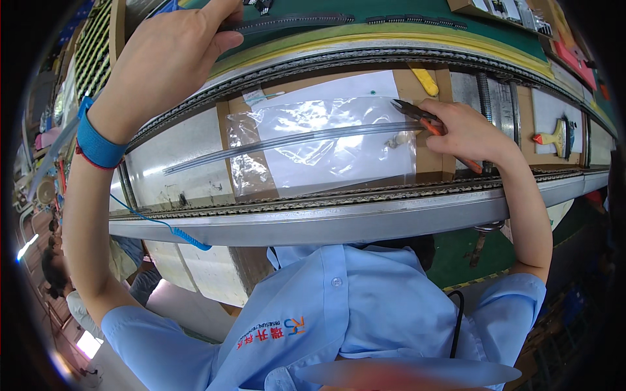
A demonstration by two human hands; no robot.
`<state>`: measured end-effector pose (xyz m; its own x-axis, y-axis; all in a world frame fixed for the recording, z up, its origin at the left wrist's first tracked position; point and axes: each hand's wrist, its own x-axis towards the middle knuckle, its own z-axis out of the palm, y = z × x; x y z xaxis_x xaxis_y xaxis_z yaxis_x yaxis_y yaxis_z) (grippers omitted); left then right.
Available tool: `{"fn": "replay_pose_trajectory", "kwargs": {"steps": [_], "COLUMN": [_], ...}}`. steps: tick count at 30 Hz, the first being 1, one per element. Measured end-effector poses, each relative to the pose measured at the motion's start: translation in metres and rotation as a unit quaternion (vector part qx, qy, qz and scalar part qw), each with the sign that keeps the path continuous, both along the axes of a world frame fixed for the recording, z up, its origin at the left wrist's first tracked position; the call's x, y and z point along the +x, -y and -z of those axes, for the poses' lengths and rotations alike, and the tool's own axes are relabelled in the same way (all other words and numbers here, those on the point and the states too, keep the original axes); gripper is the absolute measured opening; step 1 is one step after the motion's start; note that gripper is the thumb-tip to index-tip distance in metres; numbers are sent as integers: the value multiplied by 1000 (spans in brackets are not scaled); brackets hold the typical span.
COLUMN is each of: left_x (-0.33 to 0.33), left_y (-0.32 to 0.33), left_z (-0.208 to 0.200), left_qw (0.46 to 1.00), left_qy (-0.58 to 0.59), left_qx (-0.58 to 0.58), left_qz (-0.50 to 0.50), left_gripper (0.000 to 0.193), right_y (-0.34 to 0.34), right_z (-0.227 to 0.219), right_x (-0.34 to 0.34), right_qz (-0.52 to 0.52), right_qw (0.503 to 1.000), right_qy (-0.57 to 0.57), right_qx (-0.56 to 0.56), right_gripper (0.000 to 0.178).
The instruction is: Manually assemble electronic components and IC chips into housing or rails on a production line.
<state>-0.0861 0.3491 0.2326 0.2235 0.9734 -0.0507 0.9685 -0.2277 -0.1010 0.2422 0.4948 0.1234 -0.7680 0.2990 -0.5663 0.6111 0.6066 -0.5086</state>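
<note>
At the far left, my left hand [166,62] is closed, thumb and forefinger pinching the near end of a dark slim tube [293,23] with a row of small black parts along it. My right hand [466,130] grips a pair of cutting pliers [432,125] with orange handles and dark jaws. The jaws point left, above a clear plastic bag [306,153]. Long thin grey clear strips [313,137] lie across the bag, their right ends close below the pliers. Under the bag is white paper [368,85] in a shallow cardboard tray [447,85].
A metal rail with a chain [313,208] runs along the near side, another along the far side. A yellow-handled tool [426,81] lies beyond the pliers, a brush [554,138] to the right. A blue coiled cord [189,238] hangs near my left wristband [98,140]. People sit at far left.
</note>
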Motion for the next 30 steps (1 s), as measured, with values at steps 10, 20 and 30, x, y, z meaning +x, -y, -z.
{"fn": "replay_pose_trajectory", "kwargs": {"steps": [10,20,30], "left_x": [-1,-14,-28], "left_y": [9,17,26], "left_z": [9,25,16], "left_qw": [990,983,996], "left_qy": [122,176,75], "left_qx": [-23,34,38], "left_qz": [-69,-40,-22], "left_gripper": [15,23,34], "right_y": [-1,4,6], "right_z": [1,-5,-6], "right_x": [2,-3,-6], "right_qz": [9,12,29], "right_qw": [1000,1000,999], "right_qy": [2,12,31], "right_qx": [-9,19,31], "right_gripper": [59,63,62]}}
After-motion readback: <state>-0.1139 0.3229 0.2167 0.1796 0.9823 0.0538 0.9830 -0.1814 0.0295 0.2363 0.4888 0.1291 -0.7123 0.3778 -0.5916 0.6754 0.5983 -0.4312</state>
